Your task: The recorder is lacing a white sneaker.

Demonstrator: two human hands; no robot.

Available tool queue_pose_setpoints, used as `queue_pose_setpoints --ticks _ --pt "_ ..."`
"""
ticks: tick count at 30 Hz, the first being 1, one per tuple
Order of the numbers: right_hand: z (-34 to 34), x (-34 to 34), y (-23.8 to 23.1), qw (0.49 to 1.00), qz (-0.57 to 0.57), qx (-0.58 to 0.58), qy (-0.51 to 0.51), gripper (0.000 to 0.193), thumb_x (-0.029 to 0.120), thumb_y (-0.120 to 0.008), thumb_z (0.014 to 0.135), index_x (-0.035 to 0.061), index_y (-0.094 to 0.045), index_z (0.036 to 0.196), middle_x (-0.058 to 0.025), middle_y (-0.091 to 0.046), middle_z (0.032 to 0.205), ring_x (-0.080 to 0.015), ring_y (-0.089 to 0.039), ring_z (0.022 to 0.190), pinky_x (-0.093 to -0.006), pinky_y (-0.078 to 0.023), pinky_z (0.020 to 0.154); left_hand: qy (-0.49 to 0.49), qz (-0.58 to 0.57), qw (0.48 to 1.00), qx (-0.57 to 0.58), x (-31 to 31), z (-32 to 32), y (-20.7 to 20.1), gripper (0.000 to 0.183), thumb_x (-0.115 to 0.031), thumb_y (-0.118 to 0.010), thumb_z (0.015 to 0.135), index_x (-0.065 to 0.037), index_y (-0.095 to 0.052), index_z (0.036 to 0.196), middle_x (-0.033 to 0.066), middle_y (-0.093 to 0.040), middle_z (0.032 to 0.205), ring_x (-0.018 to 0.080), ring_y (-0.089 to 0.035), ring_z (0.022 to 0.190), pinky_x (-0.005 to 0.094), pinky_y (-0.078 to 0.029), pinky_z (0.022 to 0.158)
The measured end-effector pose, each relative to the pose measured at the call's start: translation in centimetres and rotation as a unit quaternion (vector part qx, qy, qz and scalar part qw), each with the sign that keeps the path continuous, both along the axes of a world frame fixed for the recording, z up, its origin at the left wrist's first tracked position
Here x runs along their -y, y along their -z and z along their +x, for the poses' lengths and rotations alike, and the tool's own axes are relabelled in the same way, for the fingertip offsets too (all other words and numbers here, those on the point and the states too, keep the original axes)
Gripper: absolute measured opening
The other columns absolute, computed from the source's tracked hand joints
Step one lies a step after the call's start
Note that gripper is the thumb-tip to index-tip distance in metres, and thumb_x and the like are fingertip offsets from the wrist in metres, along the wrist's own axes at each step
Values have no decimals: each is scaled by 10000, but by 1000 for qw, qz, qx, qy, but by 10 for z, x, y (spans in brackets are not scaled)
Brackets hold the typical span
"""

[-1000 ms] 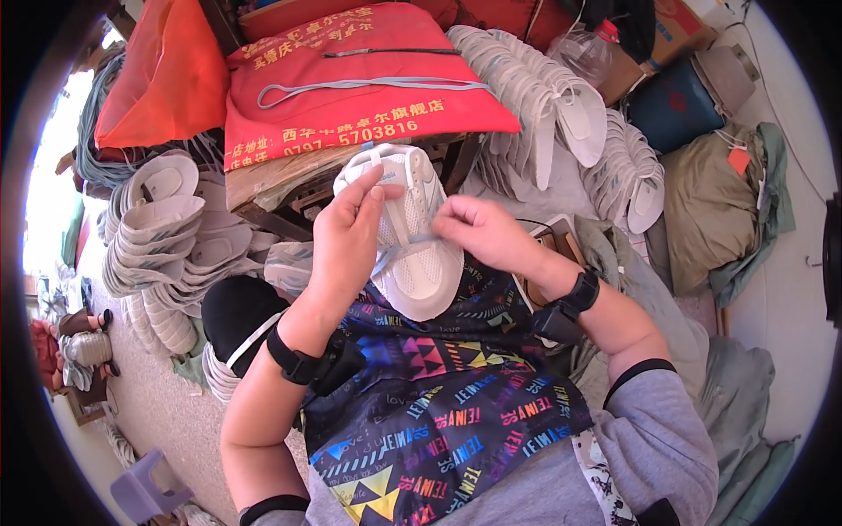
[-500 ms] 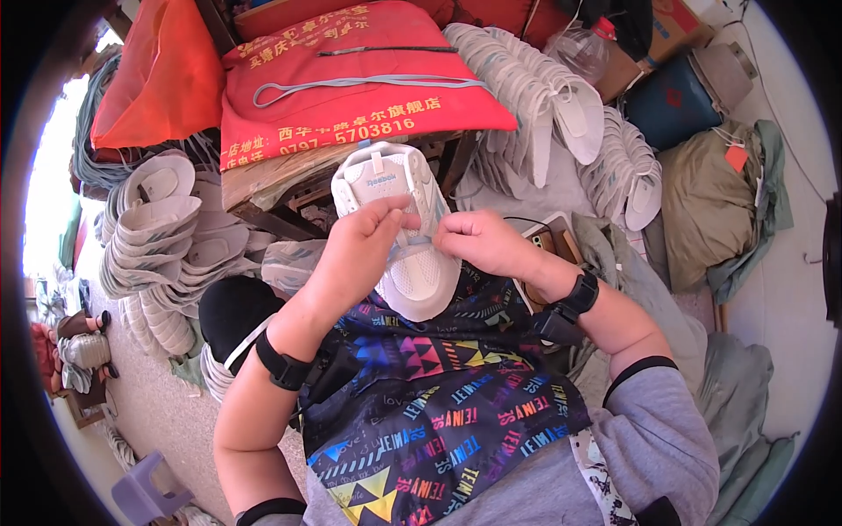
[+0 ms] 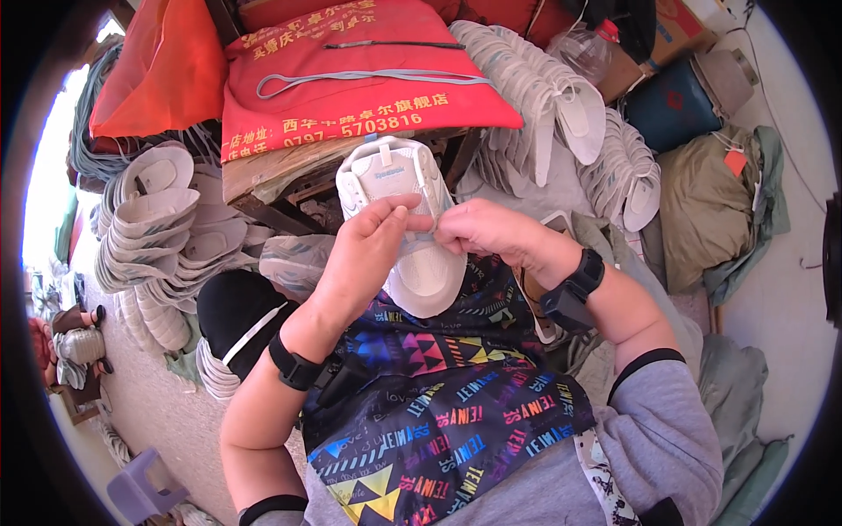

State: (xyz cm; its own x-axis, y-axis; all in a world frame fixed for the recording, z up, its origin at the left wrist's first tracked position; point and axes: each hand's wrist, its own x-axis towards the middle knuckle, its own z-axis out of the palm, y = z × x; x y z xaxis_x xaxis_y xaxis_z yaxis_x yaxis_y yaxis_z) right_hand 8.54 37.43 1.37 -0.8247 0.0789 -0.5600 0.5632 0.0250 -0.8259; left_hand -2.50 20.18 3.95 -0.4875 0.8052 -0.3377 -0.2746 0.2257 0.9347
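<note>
A white sneaker upper with pale grey-blue trim lies toe toward me, between my lap and the edge of the low wooden table. My left hand lies over its left side, thumb and fingers pinched together above the lacing area. Close by on the right, my right hand has its fingers curled in a pinch at the eyelet edge. A grey-blue shoelace runs between the hands; the fingers mostly hide it. Another grey-blue shoelace lies looped on the red printed cloth, below a thin dark rod.
Nested white uppers are stacked at left, with further rows at right. A black cap-like thing sits by my left forearm. An olive bundle and a blue container stand far right. A purple stool is lower left.
The grey-blue lace seen across the sneaker has become mostly hidden by my fingers. My left hand has shifted slightly right, and the right hand is raised a little at the eyelets.
</note>
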Motion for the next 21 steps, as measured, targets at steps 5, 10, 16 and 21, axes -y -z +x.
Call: queue_pose_setpoints --ticks 5,10,16,21 --pt "11 21 -25 761 581 -251 -141 206 195 -690 764 67 -602 899 -107 -592 928 -317 -582 827 -434 -508 688 8 48 994 -97 3 2 14 338 -155 -430 1014 12 -509 1298 48 -699 1011 52 -544 768 217 -461 694" --pt "-8 8 -38 712 565 -368 -194 418 174 -776 682 69 -541 1011 -101 -501 1173 -305 -567 948 -414 -506 756 16 31 975 -220 3 4 21 391 -80 -461 973 13 -407 1349 99 -702 1015 174 -659 849 316 -522 768" --pt "-22 -14 -47 725 522 -309 -328 375 187 -800 647 38 -585 916 -97 -516 1084 -284 -571 999 -392 -532 750 79 1 866 -494 16 16 18 631 -33 -499 923 -22 -168 1460 126 -696 1021 397 -656 766 471 -534 642" --pt "-29 -24 -39 741 464 -347 -340 304 150 -780 674 53 -622 914 -90 -511 1004 -287 -548 999 -419 -481 821 96 -26 854 -511 10 12 9 686 -34 -496 922 -27 -107 1487 130 -701 1013 393 -660 772 470 -535 646"
